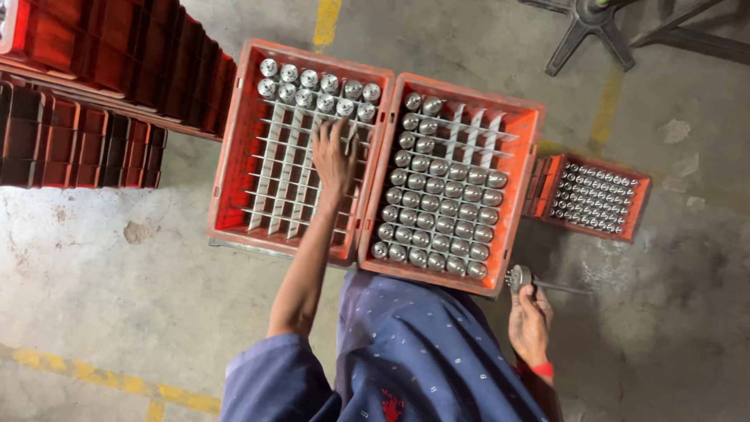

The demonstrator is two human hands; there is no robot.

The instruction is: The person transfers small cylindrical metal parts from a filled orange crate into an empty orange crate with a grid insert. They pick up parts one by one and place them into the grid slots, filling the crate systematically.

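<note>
Orange plastic everywhere: stacked empty crates (94,86) leaning along the far left, out of reach and not being touched. Next, sitting side by side and touching along one wall, two open crates, gridded with pale dividers so that each metal cylinder stands upright in its own cell. Reaching into the left crate (234,156), the left hand (334,156), fingers spread and lying on the bare dividers just below the two filled rows of cylinders (316,90) at the far end; not visibly clamped on anything, though whether a piece is hiding under the palm cannot be told. Filling nearly every cell of the right crate (523,141), more cylinders (441,207). Hanging low beside that crate's near corner, the right hand (530,324), closed around a toothed metal part with a thin shaft (522,277), kept clear of the grids. Further right, resting lower on the floor, a smaller full crate (639,205).
</note>
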